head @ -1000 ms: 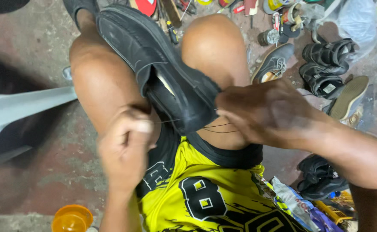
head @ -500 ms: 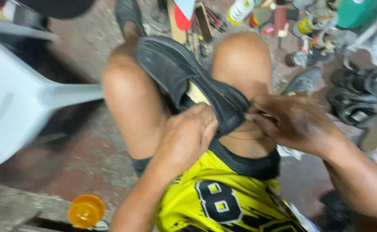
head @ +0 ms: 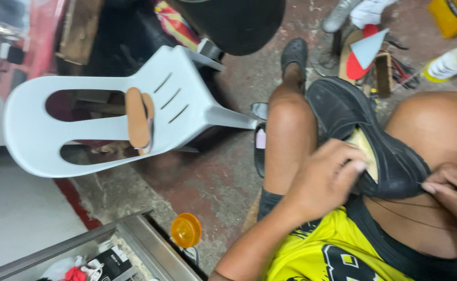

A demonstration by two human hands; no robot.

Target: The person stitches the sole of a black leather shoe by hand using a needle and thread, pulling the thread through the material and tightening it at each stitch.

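A black shoe (head: 351,125) lies between my bare knees, toe pointing away, with a pale yellow insole showing at its opening. My left hand (head: 326,179) grips the shoe's near edge, fingers curled over the collar. My right hand (head: 455,195) sits at the frame's right edge by the shoe's heel, pinching a thin dark thread (head: 400,214) that runs across my lap; a thin metal tool seems to lie in the fingers. Yellow and black shorts cover my lap.
A white plastic chair (head: 108,117) lies on its side at left, with tan soles (head: 139,119) resting on it. An orange lid (head: 185,230) sits on the concrete floor beside a metal-framed case (head: 134,237). Tools, wood pieces and a yellow container (head: 455,15) clutter the top right.
The view has swung left, bringing the chair into sight. My left hand went from pulling thread below the shoe to gripping the shoe's edge. My right hand stays at the heel.
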